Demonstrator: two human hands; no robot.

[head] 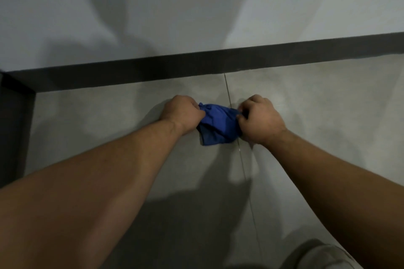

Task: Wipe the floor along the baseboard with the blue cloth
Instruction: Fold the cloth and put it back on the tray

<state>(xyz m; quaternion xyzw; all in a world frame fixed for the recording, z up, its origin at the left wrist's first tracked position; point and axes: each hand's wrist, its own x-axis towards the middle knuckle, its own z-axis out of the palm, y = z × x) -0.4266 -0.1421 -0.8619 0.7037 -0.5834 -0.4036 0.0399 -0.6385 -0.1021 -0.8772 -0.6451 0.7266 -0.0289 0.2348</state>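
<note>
The blue cloth [219, 125] is shown bunched between two hands above the grey tiled floor [317, 98], just short of the dark baseboard [196, 64] that runs across the view beyond the knuckles. The left hand [182, 113] is closed in a fist on the cloth's left edge, and the right hand [260, 119] is curled shut on the opposite edge, its fingertips [240, 111] pinched into the fabric. Between the two grips the cloth is gathered into folds, and its lower flap hangs toward the wrists. Whether that flap rests on the floor or is held just clear of it cannot be told. The two-handed hold is judged to serve for folding or spreading the cloth into a usable pad, since a crumpled wad would meet the floor poorly. A tile joint [227, 89] runs from the baseboard toward the viewer, passing under the cloth's right side beside the right hand. To the far left of the left hand a dark upright surface [15, 126] meets the baseboard at a corner, from which a wiping pass could plausibly be begun. Wiping proper is judged not yet under way.
</note>
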